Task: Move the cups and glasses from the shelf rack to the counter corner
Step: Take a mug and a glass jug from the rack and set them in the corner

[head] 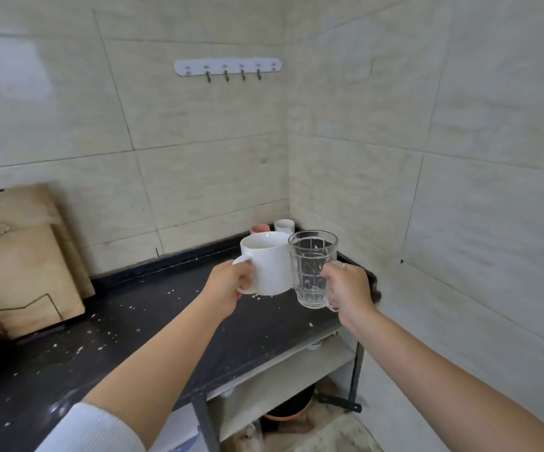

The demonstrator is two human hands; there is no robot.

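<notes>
My left hand (231,283) grips the handle of a white ceramic mug (269,261), held upright above the black counter (153,321). Right beside it, my right hand (349,288) holds a clear ribbed glass mug (311,267) by its handle, and the two mugs touch side by side. Behind them, in the counter corner against the tiled walls, stand a pink cup (260,228) and a small white cup (284,225). The shelf rack (283,376) sits below the counter's right end, with a pale shelf board and dark metal legs.
Wooden cutting boards (22,265) lean against the wall at the left in a wire stand. A white hook strip (227,67) hangs on the back wall. Pale crumbs speckle the counter. A dark pot with an orange rim (292,409) sits under the rack.
</notes>
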